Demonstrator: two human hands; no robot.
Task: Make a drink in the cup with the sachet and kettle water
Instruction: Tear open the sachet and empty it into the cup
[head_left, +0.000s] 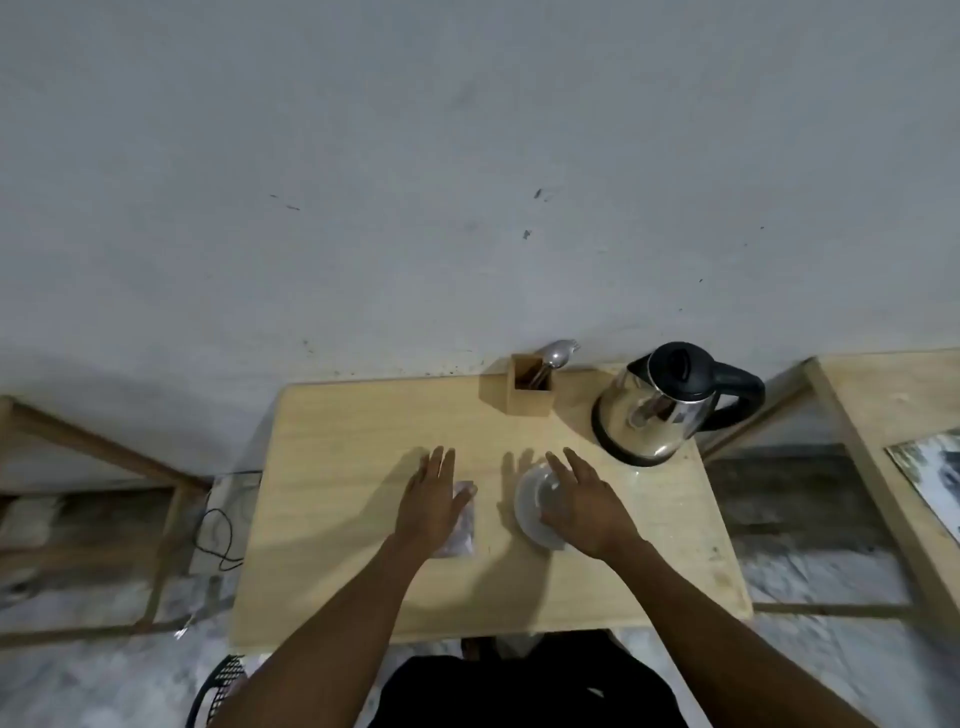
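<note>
A clear plastic cup (530, 506) stands on the small wooden table (332, 519), right of centre. My right hand (587, 504) hovers over it with fingers spread, covering most of its right side; whether it touches is unclear. A pale sachet (464, 530) lies flat left of the cup, half hidden under my left hand (431, 499), which is flat and open above it. A steel kettle (654, 410) with black lid and handle stands at the back right of the table.
A wooden holder (519, 389) with a metal spoon (558, 354) stands at the back edge by the grey wall. A black cable (218, 535) hangs left of the table. Wooden frames stand left (104, 452) and right (852, 415).
</note>
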